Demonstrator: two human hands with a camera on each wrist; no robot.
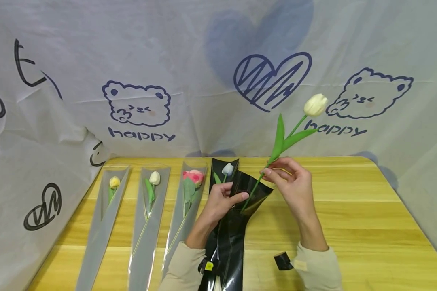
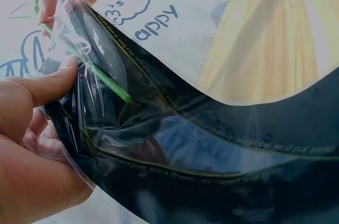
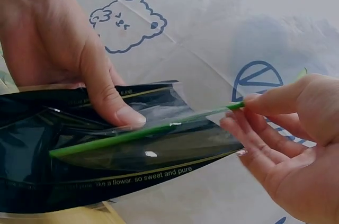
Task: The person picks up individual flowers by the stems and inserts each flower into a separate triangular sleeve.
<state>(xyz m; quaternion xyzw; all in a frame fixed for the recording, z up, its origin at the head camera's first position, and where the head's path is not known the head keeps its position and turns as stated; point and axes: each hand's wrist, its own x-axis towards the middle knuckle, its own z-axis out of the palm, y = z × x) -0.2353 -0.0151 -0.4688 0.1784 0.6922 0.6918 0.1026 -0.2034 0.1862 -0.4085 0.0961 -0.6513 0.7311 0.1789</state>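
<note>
My right hand (image 1: 293,184) pinches the green stem of a white artificial tulip (image 1: 315,105) between thumb and fingers. The bloom points up and to the right, above two green leaves. Its lower stem (image 3: 111,144) lies inside the mouth of a black flower sleeve (image 1: 233,226) with a clear front and printed lettering. Near that mouth my left hand (image 1: 220,202) grips the sleeve's edge, thumb in front and fingers behind. In the left wrist view the stem's cut end (image 2: 126,98) shows through the clear film.
Left of my hands lie sleeves with a yellow tulip (image 1: 114,182), a white tulip (image 1: 154,178) and a pink flower (image 1: 194,178). Another black sleeve holding a pale blue tulip (image 1: 227,169) lies partly under my left hand. A printed cloth (image 1: 204,121) hangs behind the wooden table (image 1: 349,226).
</note>
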